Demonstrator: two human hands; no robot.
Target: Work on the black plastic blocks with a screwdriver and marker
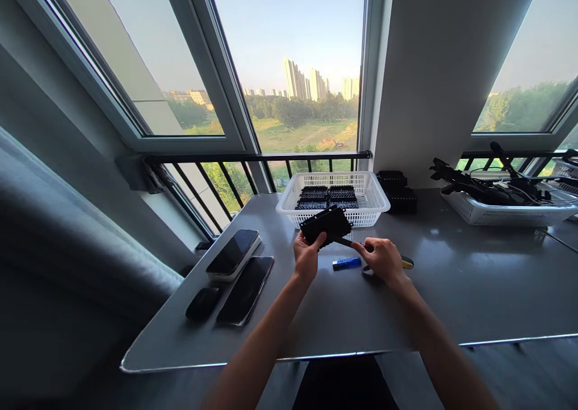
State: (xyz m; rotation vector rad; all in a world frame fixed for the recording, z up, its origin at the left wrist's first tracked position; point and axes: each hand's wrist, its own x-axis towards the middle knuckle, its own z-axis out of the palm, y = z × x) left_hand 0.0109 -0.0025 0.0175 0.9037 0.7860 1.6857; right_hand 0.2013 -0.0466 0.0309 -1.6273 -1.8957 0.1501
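My left hand (307,254) is closed on the lower left edge of a black plastic part (326,222), tilted above the table. My right hand (382,258) pinches a thin, dark, flat tool (342,240) whose far end meets the lower edge of that part; its exact kind is unclear. Between and below the hands lies a short blue object (347,264), perhaps a lighter. A yellow-and-black handle (407,262) shows just right of my right hand, which partly hides it; I cannot tell whether it rests on the table.
A white plastic basket (379,202) with several black parts stands behind my hands. Stacked black parts (400,196) sit beside it. Another white basket (492,216) with cables is far right. Left are a mouse (203,303), a phone (246,289) and a dark-topped device (233,251).
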